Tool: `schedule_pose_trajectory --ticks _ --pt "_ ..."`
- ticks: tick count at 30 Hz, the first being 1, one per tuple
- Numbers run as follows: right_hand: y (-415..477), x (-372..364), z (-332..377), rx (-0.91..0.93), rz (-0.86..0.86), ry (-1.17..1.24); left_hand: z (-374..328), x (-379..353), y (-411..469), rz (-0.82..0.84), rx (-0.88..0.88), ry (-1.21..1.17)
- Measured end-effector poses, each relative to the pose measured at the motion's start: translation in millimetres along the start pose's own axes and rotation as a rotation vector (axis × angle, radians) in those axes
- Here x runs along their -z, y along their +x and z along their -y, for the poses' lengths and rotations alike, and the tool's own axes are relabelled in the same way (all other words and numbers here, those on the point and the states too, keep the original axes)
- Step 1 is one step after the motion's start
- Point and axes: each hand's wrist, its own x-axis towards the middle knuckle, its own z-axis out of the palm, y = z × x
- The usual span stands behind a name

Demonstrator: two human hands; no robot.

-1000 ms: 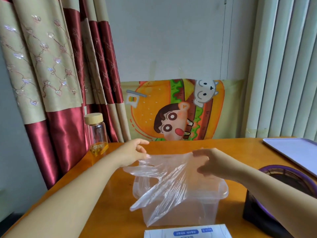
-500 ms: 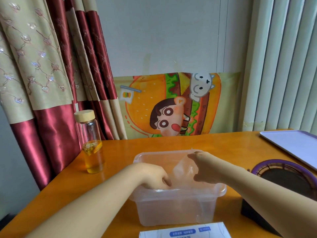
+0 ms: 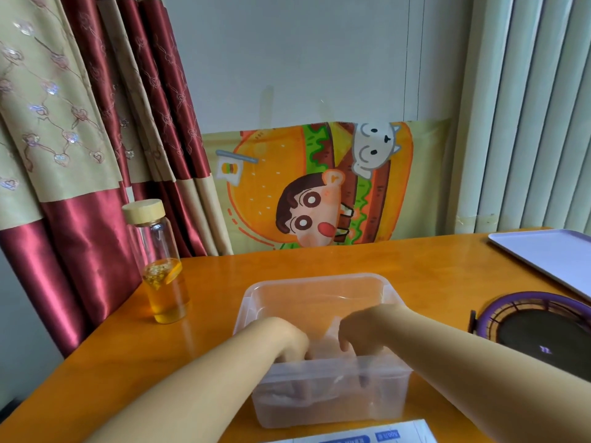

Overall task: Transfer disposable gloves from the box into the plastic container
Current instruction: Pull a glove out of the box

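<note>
The left hand (image 3: 284,340) and right hand (image 3: 361,330) had sunk deeper into the plastic container (image 3: 319,278) with the glove (image 3: 327,334); whether either gripped it could not be told.

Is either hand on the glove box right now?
No: the left hand and right hand both reach into the clear plastic container, apart from the glove box at the near edge.

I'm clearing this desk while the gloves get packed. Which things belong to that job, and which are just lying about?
In the job: plastic container, glove, glove box, left hand, right hand.
Lying about: glass bottle, tray, purple-rimmed round thing, cartoon poster.
</note>
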Motion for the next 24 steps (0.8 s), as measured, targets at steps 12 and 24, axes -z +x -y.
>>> schedule_pose_trajectory --ticks 12,24 --pt "-18 2 -16 0.053 -0.202 0.303 4 6 -19 -0.127 -0.012 0.009" --pt "-137 -32 21 0.365 -0.762 0.386 -2 -57 -128 -0.964 -0.332 -0.549"
